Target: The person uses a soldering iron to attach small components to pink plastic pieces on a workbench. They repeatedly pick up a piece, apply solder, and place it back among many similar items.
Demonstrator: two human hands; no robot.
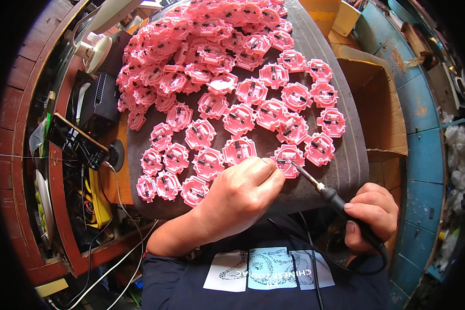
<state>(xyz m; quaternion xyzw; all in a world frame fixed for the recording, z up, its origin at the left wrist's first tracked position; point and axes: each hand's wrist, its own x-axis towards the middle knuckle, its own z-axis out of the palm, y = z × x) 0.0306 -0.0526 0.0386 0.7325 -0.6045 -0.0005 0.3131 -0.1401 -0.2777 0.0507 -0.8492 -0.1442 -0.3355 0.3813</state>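
My right hand [372, 217] is wrapped around the black handle of a soldering iron [340, 202]. The iron's metal tip reaches a pink plastic housing [287, 160] lying on the dark mat [325, 194], and small black and white parts show inside it. Just left of that housing, my left hand [245, 188] is closed with its fingertips pinched together. What it pinches, if anything, is hidden behind the fingers. More pink housings of the same kind [239, 119] lie spread out beyond both hands.
A heaped pile of pink housings [201, 46] covers the far left of the mat. An open cardboard box [374, 103] stands to the right. At the left are a propped phone [77, 142], a black box-shaped device [99, 101] and loose white cables [126, 206]. The iron's cord [380, 263] loops near my lap.
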